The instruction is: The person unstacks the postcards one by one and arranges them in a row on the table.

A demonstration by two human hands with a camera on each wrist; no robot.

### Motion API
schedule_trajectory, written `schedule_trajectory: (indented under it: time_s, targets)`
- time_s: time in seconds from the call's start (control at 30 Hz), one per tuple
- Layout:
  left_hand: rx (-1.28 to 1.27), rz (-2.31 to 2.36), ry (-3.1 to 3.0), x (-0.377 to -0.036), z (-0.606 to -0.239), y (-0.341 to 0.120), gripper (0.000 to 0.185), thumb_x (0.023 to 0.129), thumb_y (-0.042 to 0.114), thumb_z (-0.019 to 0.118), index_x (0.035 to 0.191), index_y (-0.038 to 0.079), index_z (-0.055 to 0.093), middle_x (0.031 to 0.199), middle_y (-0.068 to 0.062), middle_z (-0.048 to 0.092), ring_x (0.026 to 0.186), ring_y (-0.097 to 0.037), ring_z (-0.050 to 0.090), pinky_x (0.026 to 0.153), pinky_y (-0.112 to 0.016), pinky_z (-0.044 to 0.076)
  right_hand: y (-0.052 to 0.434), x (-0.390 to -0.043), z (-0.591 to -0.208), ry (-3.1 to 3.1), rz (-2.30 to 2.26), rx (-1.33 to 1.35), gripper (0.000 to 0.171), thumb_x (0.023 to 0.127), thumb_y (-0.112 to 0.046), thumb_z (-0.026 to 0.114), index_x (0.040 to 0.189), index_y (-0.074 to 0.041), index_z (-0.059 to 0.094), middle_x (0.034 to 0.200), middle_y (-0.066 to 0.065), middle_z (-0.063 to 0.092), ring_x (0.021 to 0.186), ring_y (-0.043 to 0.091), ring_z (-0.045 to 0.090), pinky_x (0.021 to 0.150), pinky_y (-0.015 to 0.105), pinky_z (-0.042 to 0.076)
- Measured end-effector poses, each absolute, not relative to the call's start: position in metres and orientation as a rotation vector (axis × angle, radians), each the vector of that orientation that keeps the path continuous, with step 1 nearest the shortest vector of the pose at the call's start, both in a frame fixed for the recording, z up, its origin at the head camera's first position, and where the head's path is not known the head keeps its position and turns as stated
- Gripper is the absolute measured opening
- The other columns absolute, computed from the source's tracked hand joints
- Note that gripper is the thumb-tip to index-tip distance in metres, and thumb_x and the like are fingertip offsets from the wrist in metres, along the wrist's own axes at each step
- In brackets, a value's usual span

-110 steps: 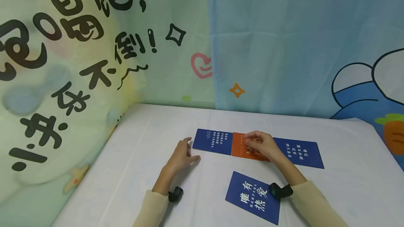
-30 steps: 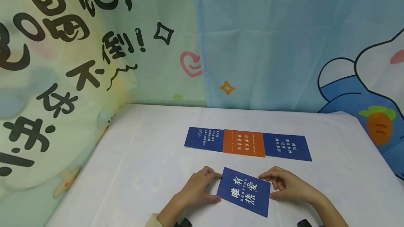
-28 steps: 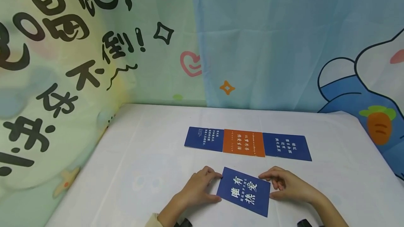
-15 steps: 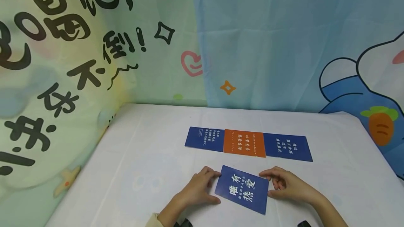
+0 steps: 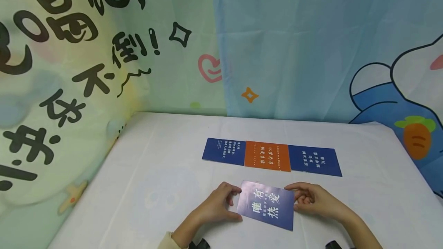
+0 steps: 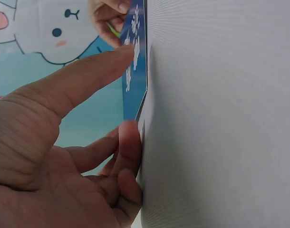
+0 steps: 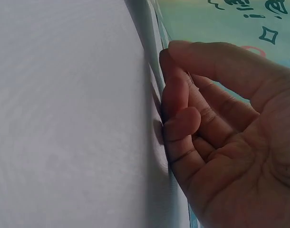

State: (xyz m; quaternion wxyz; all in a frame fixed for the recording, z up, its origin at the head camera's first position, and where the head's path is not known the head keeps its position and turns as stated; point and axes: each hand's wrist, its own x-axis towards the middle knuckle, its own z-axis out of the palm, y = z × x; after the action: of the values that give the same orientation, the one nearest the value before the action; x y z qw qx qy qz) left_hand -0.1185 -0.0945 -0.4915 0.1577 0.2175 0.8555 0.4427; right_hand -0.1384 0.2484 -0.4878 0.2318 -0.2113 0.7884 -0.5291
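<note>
A dark blue card (image 5: 266, 205) with large white characters sits near the table's front edge, tilted a little so its face catches a pale glare. My left hand (image 5: 234, 203) pinches its left edge, fingers curled at the corner. In the left wrist view the blue card (image 6: 135, 71) stands slightly off the white cloth, with my left fingers (image 6: 128, 147) at its edge. My right hand (image 5: 297, 200) pinches the right edge. The right wrist view shows my right fingers (image 7: 178, 109) curled against the card's thin edge (image 7: 152, 57).
Beyond the held card lies a row of three cards touching side by side: a blue one (image 5: 223, 151), an orange one (image 5: 267, 156) and another blue one (image 5: 314, 160). A white cloth covers the table (image 5: 155, 187). Printed curtains (image 5: 69, 68) close off the back and left.
Both hands came back from the far row to the near blue card. Over the last second the card has tilted up off the cloth and shifted slightly left, and now shows glare.
</note>
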Motion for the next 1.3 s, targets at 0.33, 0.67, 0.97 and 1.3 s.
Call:
schedule_trajectory:
  time_s: [0.33,0.67,0.97,1.3]
  targets:
    - [0.47,1.499,2.219,-0.118,-0.484,-0.091,0.067,0.07,0.002,0.085,0.129,-0.004,0.053,0.111,-0.004,0.059,0.071,-0.002,0.06,0.071,-0.02,0.04,0.251,-0.14,-0.492,2.103,-1.503,-0.604,0.051,0.086,-0.005,0.071,0.129,0.012,0.051,0.088,0.009,0.066,0.067,0.003,0.052,0.058,0.02,0.044]
    - [0.402,1.6,2.218,-0.122,-0.483,-0.089,0.068,0.07,-0.003,0.083,0.131,0.001,0.055,0.103,-0.005,0.058,0.069,-0.006,0.057,0.06,-0.017,0.039,0.251,-0.14,-0.493,2.066,-1.582,-0.612,0.057,0.088,-0.002,0.068,0.135,0.013,0.039,0.087,0.012,0.066,0.068,0.005,0.055,0.059,0.02,0.046]
    - [0.433,1.648,2.26,-0.128,-0.48,-0.091,0.064,0.07,-0.004,0.082,0.129,0.002,0.056,0.099,-0.004,0.059,0.068,-0.005,0.056,0.06,-0.016,0.04,0.247,-0.141,-0.489,2.103,-1.605,-0.628,0.049,0.09,-0.002,0.066,0.131,0.014,0.043,0.087,0.012,0.066,0.069,0.008,0.057,0.06,0.022,0.046]
    - [0.476,1.629,2.324,-0.132,-0.481,-0.101,0.065,0.072,-0.001,0.082,0.131,0.002,0.055,0.1,-0.004,0.059,0.07,-0.004,0.056,0.062,-0.017,0.043,0.237,-0.147,-0.481,2.121,-1.622,-0.685,0.047,0.091,0.001,0.063,0.132,0.014,0.043,0.09,0.018,0.064,0.07,0.012,0.06,0.059,0.024,0.049]
